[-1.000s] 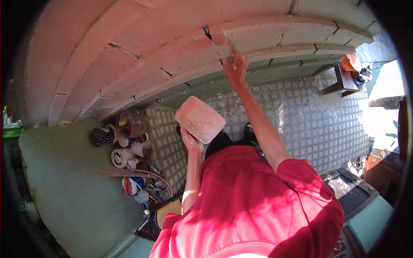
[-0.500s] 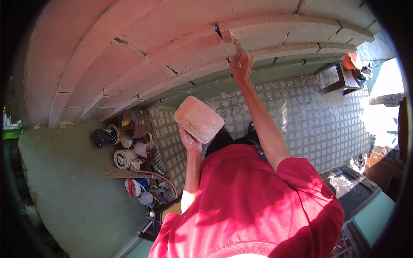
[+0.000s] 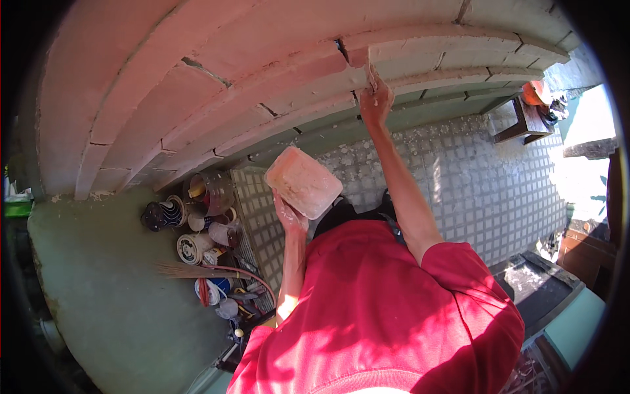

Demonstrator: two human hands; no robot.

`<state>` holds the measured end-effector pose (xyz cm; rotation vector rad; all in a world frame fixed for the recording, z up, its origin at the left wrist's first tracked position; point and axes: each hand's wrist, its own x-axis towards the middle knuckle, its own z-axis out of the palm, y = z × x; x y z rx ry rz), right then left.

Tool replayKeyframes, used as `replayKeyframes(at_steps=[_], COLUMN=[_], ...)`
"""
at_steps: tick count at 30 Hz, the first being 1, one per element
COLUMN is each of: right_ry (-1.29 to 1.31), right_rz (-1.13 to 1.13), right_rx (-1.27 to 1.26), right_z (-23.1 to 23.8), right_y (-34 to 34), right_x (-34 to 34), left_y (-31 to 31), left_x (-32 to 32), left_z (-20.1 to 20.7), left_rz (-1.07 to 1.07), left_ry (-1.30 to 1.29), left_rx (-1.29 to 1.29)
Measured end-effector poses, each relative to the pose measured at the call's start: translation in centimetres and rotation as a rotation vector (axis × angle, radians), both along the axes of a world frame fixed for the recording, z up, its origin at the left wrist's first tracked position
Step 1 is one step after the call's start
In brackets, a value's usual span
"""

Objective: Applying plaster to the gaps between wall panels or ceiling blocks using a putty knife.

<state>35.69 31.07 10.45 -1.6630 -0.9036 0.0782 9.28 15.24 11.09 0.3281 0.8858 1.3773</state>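
My left hand (image 3: 291, 215) is closed on the side of a whitish plastic tub (image 3: 273, 167), holding it tilted in front of my body. Pale, plaster-like paste coats the tub's inside. My right hand (image 3: 376, 105) reaches up and forward, its fingers wrapped round a putty knife (image 3: 372, 73) smeared with the same paste. The knife's blade lies against the block wall (image 3: 400, 51), just right of a dark open joint. Its handle is mostly hidden in my fist. Paste spots both hands.
Buckets (image 3: 190, 248), a broom (image 3: 187, 270) and a hose crowd the floor at left. Pale spatters dot the tiled floor (image 3: 459, 177) near the wall's foot. A wooden bench (image 3: 520, 123) stands far right, and a dark-topped box (image 3: 535, 282) lies nearer on the right.
My right hand and the putty knife have shifted slightly right and down in the picture, still at the wall. The tub and my left hand have hardly moved.
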Motion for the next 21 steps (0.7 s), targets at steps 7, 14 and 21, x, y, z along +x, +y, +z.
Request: replayKeyframes(at_steps=[7, 14, 21], right_ry=[0.424, 1.263, 1.545], right_rz=[0.090, 0.131, 0.534], right_rx=[0.341, 0.575, 0.757], right_z=[-5.3, -5.3, -7.7], right_y=[0.2, 1.7, 3.4], right_x=[2.5, -0.6, 0.3], left_y=[0.8, 0.2, 0.1], left_x=[0.0, -1.9, -2.2], left_z=[0.6, 0.5, 0.5], left_rz=[-0.024, 0.030, 0.064], left_ry=[0.026, 0.043, 0.060], left_rx=[-0.028, -0.039, -0.028])
